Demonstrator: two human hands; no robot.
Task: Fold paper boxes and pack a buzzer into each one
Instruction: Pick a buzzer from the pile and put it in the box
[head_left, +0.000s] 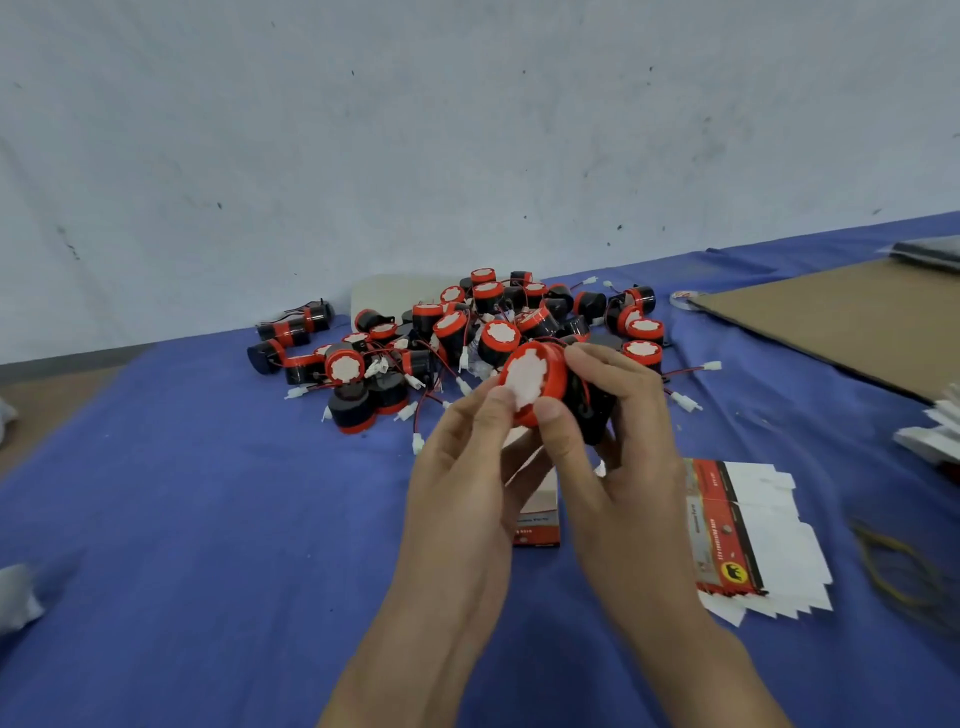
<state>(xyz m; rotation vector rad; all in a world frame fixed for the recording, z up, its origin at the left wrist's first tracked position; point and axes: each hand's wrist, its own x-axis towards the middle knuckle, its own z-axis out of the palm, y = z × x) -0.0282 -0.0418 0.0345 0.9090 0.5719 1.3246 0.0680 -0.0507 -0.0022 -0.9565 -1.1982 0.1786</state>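
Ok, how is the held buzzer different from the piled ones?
The held buzzer is gripped by the left hand and right hand above the blue cloth; the pile of buzzers lies on it. The held buzzer's white face tilts toward the camera; the pile's point every way. Both have red rims.

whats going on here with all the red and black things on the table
A person holds one red-and-black buzzer in the left hand and right hand, above a paper box that the hands partly hide. Behind lies a pile of loose buzzers on the blue table. A stack of flat boxes waits to the right.
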